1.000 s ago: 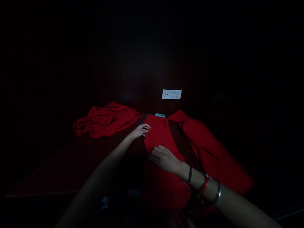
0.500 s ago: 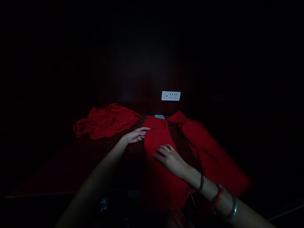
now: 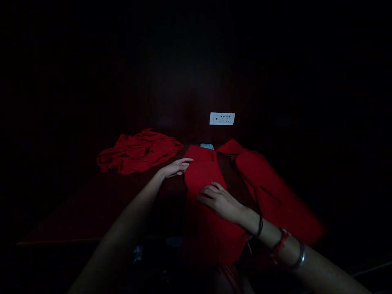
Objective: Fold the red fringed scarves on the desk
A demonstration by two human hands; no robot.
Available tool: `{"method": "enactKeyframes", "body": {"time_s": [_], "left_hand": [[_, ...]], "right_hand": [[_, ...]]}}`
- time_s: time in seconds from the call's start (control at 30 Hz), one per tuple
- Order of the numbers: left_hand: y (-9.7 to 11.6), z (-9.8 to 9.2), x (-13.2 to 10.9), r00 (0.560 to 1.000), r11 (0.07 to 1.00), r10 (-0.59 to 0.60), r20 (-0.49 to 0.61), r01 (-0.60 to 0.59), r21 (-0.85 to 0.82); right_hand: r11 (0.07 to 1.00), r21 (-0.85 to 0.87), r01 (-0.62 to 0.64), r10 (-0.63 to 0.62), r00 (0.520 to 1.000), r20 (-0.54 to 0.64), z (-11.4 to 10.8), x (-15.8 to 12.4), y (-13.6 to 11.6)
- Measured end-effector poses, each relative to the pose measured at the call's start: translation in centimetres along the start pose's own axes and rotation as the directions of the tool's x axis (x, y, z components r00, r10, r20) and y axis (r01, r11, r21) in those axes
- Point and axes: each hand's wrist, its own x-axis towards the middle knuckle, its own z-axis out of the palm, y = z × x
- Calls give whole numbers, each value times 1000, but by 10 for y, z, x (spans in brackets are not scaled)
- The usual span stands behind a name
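A long red cloth (image 3: pixel 202 171) lies stretched from the far edge of a dark table (image 3: pixel 92 204) toward me, its fringed end hanging over the near edge. My left hand (image 3: pixel 176 167) rests flat with fingers extended at the cloth's left edge. Lower down on the same strip, my right hand (image 3: pixel 219 200) lies open and palm down. Bangles and red threads circle my right wrist.
A crumpled red cloth (image 3: pixel 137 151) lies at the far left of the table. Another red cloth (image 3: pixel 272 192) runs along the right side. A white socket plate (image 3: pixel 222 118) is on the dark wall, with a small pale object (image 3: pixel 207 146) below it. The room is very dark.
My right hand has uncurled from a loose grip to lie flat on the cloth. My left hand's fingers have stretched out along the cloth's edge.
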Motion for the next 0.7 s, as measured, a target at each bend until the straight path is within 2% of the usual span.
{"method": "enactKeyframes", "body": {"time_s": [0.07,0.17,0.33,0.4,0.53,0.6,0.7], "left_hand": [[3,-2,-8,996,997,-47,72,51,-55],[6,-2,-12,989,993,-85,117,94,-70],[3,-4,-3,986,994,-58,155,70,-78],[0,-9,4,989,998,-52,140,55,-15],[-5,-19,22,993,971,-36,115,7,238],[-6,-18,29,995,951,15,100,-45,306],[-6,-12,32,989,937,136,52,-145,318]], "right_hand": [[1000,-12,-5,4,1000,-27,-2,8,-1],[998,-61,11,-14,999,-46,-3,28,-5],[973,-185,138,-133,990,36,5,52,-14],[965,-202,166,-159,986,51,7,52,-13],[966,-188,178,-172,984,46,6,46,-8],[970,-170,172,-167,985,45,6,45,-7],[980,-140,138,-133,990,44,9,51,-12]]}}
